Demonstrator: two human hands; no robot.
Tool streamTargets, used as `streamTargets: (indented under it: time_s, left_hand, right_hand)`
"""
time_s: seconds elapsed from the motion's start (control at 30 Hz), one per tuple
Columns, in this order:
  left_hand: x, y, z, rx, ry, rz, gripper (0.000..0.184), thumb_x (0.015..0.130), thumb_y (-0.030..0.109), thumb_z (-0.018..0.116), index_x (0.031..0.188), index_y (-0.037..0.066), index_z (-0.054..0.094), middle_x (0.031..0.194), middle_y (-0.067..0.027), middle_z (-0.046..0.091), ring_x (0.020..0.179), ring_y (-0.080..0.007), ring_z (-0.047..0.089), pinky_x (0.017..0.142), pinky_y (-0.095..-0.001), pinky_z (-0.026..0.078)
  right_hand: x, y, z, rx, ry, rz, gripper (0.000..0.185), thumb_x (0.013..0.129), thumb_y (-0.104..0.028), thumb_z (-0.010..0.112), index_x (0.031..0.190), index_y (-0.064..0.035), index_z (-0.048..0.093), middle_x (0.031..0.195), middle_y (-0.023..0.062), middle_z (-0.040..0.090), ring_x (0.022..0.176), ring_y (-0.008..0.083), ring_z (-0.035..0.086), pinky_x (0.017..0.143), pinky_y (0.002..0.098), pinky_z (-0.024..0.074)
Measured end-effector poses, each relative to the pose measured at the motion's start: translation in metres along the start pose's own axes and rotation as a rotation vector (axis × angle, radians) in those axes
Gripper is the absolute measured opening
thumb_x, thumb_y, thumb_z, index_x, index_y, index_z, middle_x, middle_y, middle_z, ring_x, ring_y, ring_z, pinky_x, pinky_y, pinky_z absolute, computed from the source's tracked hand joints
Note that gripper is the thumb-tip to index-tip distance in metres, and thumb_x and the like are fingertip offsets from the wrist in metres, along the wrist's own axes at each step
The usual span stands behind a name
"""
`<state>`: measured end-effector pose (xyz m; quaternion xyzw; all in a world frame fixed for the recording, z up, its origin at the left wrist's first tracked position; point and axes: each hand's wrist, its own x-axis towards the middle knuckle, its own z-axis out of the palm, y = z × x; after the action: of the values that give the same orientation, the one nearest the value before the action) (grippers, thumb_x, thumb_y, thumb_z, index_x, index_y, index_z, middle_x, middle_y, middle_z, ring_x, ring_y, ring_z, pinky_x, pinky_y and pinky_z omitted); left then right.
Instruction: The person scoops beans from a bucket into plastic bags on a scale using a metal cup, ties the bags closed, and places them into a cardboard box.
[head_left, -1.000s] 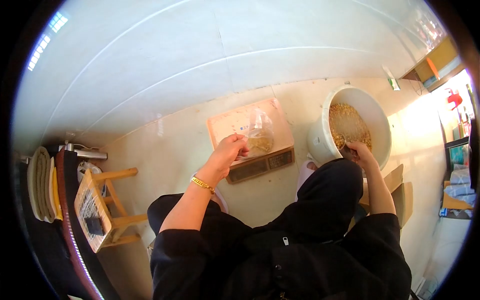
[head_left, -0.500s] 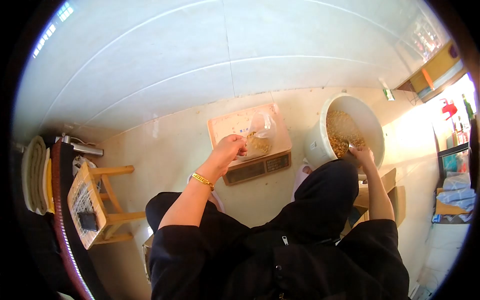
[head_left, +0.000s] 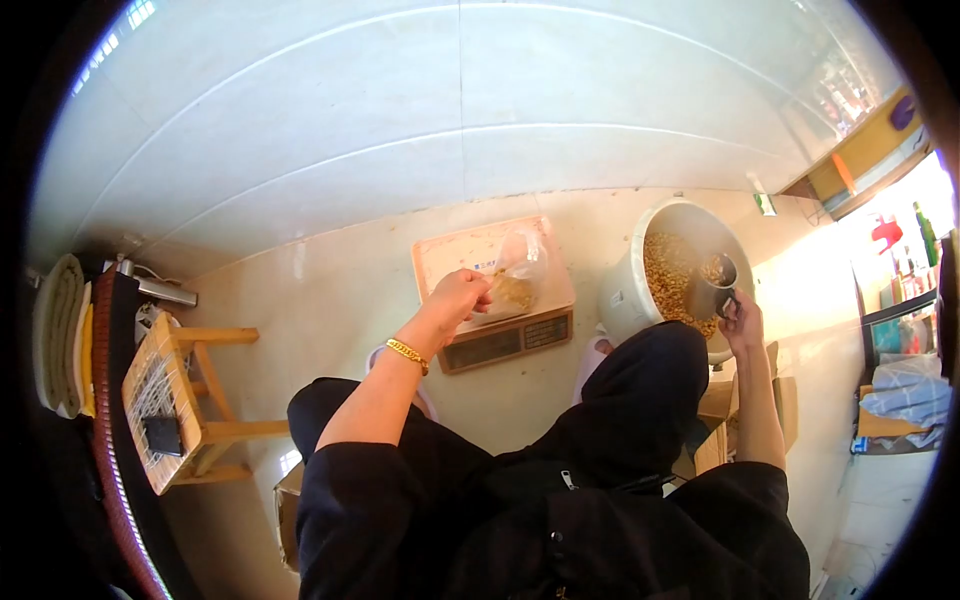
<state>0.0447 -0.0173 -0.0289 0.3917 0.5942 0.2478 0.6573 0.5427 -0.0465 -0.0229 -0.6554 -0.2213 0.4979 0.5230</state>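
My left hand (head_left: 462, 300), with a gold bracelet at the wrist, pinches the edge of a clear plastic bag (head_left: 524, 256). Pale yellow pieces lie in the bag, which rests on the pink tray of a scale (head_left: 440, 250). My right hand (head_left: 741, 322) grips a metal scoop (head_left: 708, 297) holding some of the same pieces. The scoop is over a white bucket (head_left: 622, 290), above the loose yellow pieces (head_left: 668, 270) inside it.
A wooden stool (head_left: 215, 432) with a dark flat object (head_left: 162, 435) on it stands at the left. Folded cloth (head_left: 62, 335) lies beyond it. An open cardboard box (head_left: 783, 410) is below the bucket. A white wall (head_left: 460, 100) rises ahead.
My right hand has lifted the scoop up out of the pieces in the bucket, and it now carries a load. My left hand keeps its hold on the bag.
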Motion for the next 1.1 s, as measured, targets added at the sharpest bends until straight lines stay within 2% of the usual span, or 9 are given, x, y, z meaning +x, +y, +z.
streamTargets:
  time_s: [0.17,0.23,0.27,0.37,0.53,0.67,0.8,0.97,1.1]
  left_hand:
    - [0.011,-0.013,-0.006,0.097,0.046,-0.088,0.026,0.089,0.026,0.053,0.095,0.002,0.059,0.074,-0.0033,0.058,0.066,-0.0122,0.055,0.059,-0.0262,0.044]
    - [0.009,-0.013,-0.007,0.394,0.080,-0.170,0.024,0.086,0.025,0.055,0.084,0.002,0.061,0.067,-0.0034,0.057,0.061,-0.0129,0.055,0.053,-0.0259,0.043]
    - [0.004,-0.011,-0.006,0.393,0.080,-0.169,0.024,0.086,0.025,0.055,0.084,0.002,0.061,0.067,-0.0034,0.057,0.061,-0.0129,0.055,0.053,-0.0259,0.043]
    - [-0.004,-0.010,-0.006,0.245,0.001,-0.202,0.021,0.084,0.024,0.056,0.080,0.004,0.062,0.066,-0.0034,0.057,0.060,-0.0131,0.056,0.056,-0.0261,0.044]
    - [0.000,-0.014,-0.007,0.038,-0.026,-0.022,0.018,0.089,0.023,0.054,0.090,0.006,0.061,0.072,-0.0012,0.056,0.067,-0.0112,0.055,0.062,-0.0271,0.043]
    - [-0.005,-0.007,-0.007,-0.133,-0.034,-0.030,0.021,0.093,0.026,0.050,0.093,0.006,0.058,0.075,-0.0006,0.056,0.071,-0.0111,0.055,0.064,-0.0274,0.043]
    - [0.002,-0.014,-0.001,-0.356,-0.014,-0.126,0.028,0.096,0.033,0.045,0.093,0.007,0.056,0.075,-0.0013,0.055,0.072,-0.0132,0.056,0.066,-0.0291,0.044]
    - [0.006,-0.018,-0.002,-0.555,0.106,-0.190,0.031,0.096,0.038,0.043,0.094,0.008,0.054,0.075,-0.0014,0.055,0.073,-0.0157,0.056,0.066,-0.0339,0.045]
    - [0.001,-0.019,-0.010,-0.583,0.182,-0.165,0.031,0.095,0.038,0.044,0.094,0.009,0.054,0.075,-0.0013,0.055,0.073,-0.0158,0.055,0.067,-0.0336,0.044]
  right_hand:
    - [-0.020,-0.028,0.044,0.045,-0.103,-0.085,0.021,0.088,-0.031,0.058,0.073,-0.0170,0.051,0.059,-0.0038,0.045,0.047,0.0089,0.035,0.053,0.0251,0.0376]
    - [-0.044,-0.043,0.078,0.064,-0.141,-0.092,0.020,0.088,-0.030,0.057,0.075,-0.0164,0.051,0.060,-0.0034,0.045,0.048,0.0090,0.035,0.054,0.0255,0.0380]
    - [-0.050,-0.047,0.088,0.086,-0.178,-0.097,0.018,0.088,-0.029,0.057,0.077,-0.0158,0.052,0.060,-0.0029,0.046,0.048,0.0090,0.035,0.056,0.0258,0.0384]
    - [-0.054,-0.050,0.110,0.127,-0.281,-0.064,0.015,0.087,-0.028,0.058,0.080,-0.0150,0.053,0.062,-0.0030,0.046,0.049,0.0091,0.036,0.058,0.0264,0.0393]
    - [-0.078,-0.053,0.175,0.095,-0.336,0.045,0.017,0.083,-0.031,0.061,0.080,-0.0157,0.053,0.060,-0.0034,0.045,0.050,0.0095,0.036,0.060,0.0272,0.0399]
    - [-0.065,-0.030,0.216,-0.070,-0.509,0.121,0.016,0.082,-0.027,0.062,0.083,-0.0141,0.052,0.060,-0.0022,0.045,0.050,0.0106,0.036,0.063,0.0303,0.0408]
    - [-0.054,0.007,0.266,-0.094,-0.484,0.198,0.017,0.079,-0.024,0.063,0.076,-0.0134,0.049,0.059,-0.0005,0.046,0.050,0.0120,0.036,0.065,0.0322,0.0429]
    - [-0.053,0.065,0.315,0.082,-0.572,0.339,0.023,0.082,-0.027,0.057,0.067,-0.0136,0.045,0.060,0.0021,0.046,0.057,0.0163,0.040,0.066,0.0338,0.0441]
    - [-0.047,0.108,0.318,-0.039,-0.606,0.447,0.031,0.087,-0.031,0.048,0.062,-0.0146,0.043,0.056,0.0008,0.042,0.052,0.0154,0.037,0.062,0.0320,0.0458]
